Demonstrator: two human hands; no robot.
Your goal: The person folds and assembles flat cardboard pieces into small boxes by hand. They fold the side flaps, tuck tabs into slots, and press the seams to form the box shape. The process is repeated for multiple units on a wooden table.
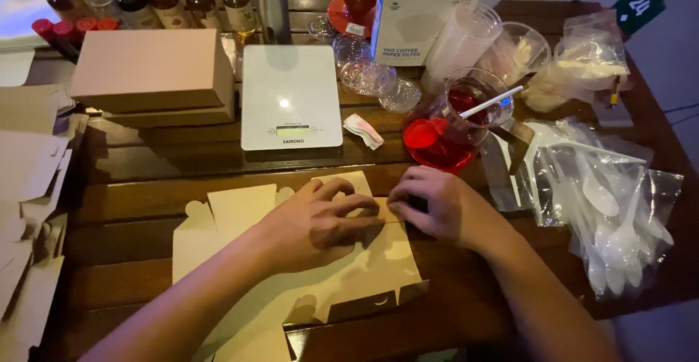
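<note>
A flat, unfolded brown cardboard box blank (320, 274) is laid on the dark wooden table (138, 180) at six o'clock. It is pressed down by the left hand (317, 223), fingers spread flat — and its top edge is pinched by the right hand (433, 205). At twelve o'clock a white digital kitchen scale (290, 96) is seen; at one o'clock, a glass jug of red liquid (455, 118).
</note>
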